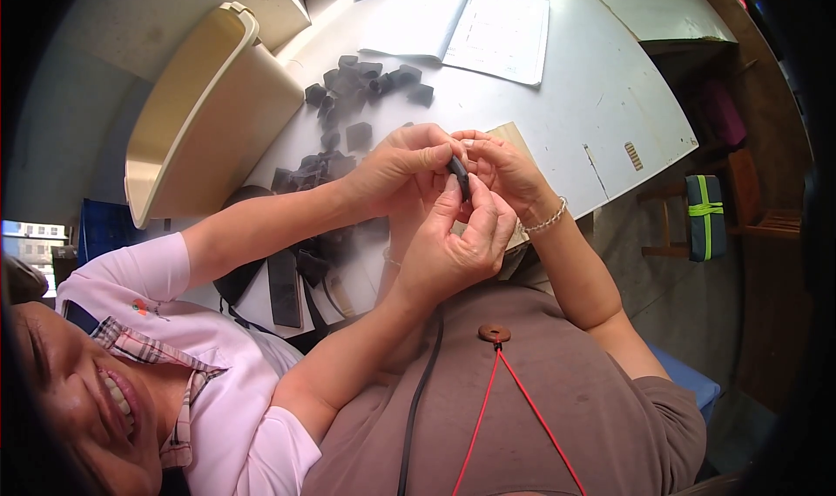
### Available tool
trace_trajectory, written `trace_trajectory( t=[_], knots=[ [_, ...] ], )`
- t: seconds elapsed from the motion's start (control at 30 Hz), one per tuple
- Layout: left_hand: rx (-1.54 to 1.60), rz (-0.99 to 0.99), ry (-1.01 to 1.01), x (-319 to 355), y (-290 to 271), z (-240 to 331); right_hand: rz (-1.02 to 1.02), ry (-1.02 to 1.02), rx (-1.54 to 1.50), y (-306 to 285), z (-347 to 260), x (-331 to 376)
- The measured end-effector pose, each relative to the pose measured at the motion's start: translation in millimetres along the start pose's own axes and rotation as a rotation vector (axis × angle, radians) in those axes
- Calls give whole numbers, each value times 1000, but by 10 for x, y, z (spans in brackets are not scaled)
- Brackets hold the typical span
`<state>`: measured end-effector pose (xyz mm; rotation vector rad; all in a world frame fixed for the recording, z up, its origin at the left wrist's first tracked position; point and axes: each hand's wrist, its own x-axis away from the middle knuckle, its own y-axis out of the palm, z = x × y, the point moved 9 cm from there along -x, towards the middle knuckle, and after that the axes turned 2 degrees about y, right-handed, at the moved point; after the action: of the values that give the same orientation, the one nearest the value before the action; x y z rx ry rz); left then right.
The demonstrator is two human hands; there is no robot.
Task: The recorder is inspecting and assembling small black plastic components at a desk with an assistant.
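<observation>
A small, narrow black piece (460,175), its kind too small to tell, is pinched between the fingers of both hands of a co-worker in a pink shirt, whose arms reach in from the left. Close against it on the right is my right hand (512,172), a chain bracelet at the wrist and the fingers curled in; what they grip, if anything, is hidden. My left hand (409,220) lies mostly behind the co-worker's hands and forearm, and its fingers are out of sight. Many small dark pieces (359,136), like folded fabric, are scattered on the white table beyond.
On the white table (601,95) an open notebook (496,34) lies at the far side. A cream plastic bin (205,121) stands at the left. A dark flat slab (284,289) sits near the table's front. A dark box with a green band (705,217) is at the right.
</observation>
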<state>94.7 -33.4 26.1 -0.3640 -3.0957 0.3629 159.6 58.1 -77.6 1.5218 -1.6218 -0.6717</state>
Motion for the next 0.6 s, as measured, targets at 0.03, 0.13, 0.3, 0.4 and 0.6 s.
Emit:
trace_trajectory(
  t=[0.03,0.13,0.3,0.4,0.6],
  knots=[
    [0,1,1,5,3,-2,8,-9,-2,-1,-4,4],
    [10,32,-1,15,-23,-15,12,-17,-14,-18,0,-1],
    [78,64,10,23,-42,-38,-3,1,0,-43,17,-10],
    [162,91,-33,41,-20,-28,-8,1,-4,-50,28,-15],
    [284,188,-97,48,-85,-113,25,-23,-40,-62,38,-21]
  ],
)
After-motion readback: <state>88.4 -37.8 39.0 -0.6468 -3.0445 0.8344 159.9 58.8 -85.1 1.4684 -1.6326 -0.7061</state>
